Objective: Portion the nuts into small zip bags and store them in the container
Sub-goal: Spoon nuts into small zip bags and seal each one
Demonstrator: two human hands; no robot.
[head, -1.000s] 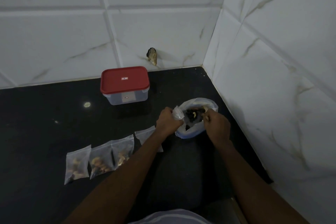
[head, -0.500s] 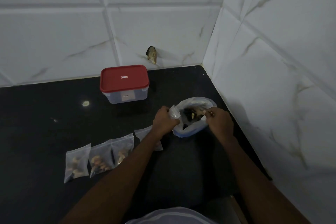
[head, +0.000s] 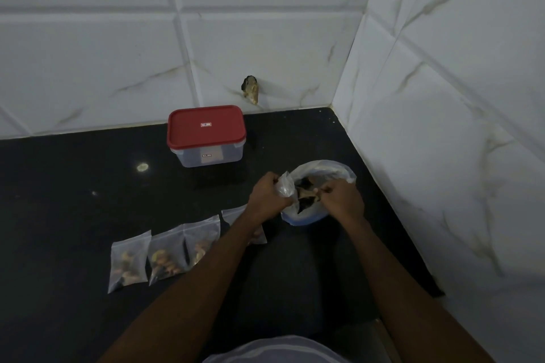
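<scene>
Step in hand: filling one portion bag, judged mid-task.

- Left hand [head: 267,199]: fingers curled round a small clear zip bag [head: 284,186], gripped low so its mouth stands up beside the supply.
- Right hand [head: 342,200]: fingertips drawn together in a pinch over the supply, on what looks like a pale nut or two. The piece is too small to be sure of.
- Supply: large clear plastic bag [head: 324,169] with its rim rolled open, sitting by the right wall on the black stone table [head: 73,215]. Mixed nuts [head: 303,188], dark and pale, lie inside it between the two hands.
- Done so far: three filled small zip bags [head: 166,258] lie flat in a row at the left front. A fourth small bag [head: 236,212] is partly hidden under the left forearm, contents not readable.
- Clear rectangular plastic container with a red lid [head: 206,132]: stands near the back wall, well apart from both hands, lid on.

Next move, as a judgement: carry the pinch across to the small bag's mouth and drop it in. The mouth is narrow and limp, so the left hand must hold it open. Sealing, opening the lid and storing are not yet done
</scene>
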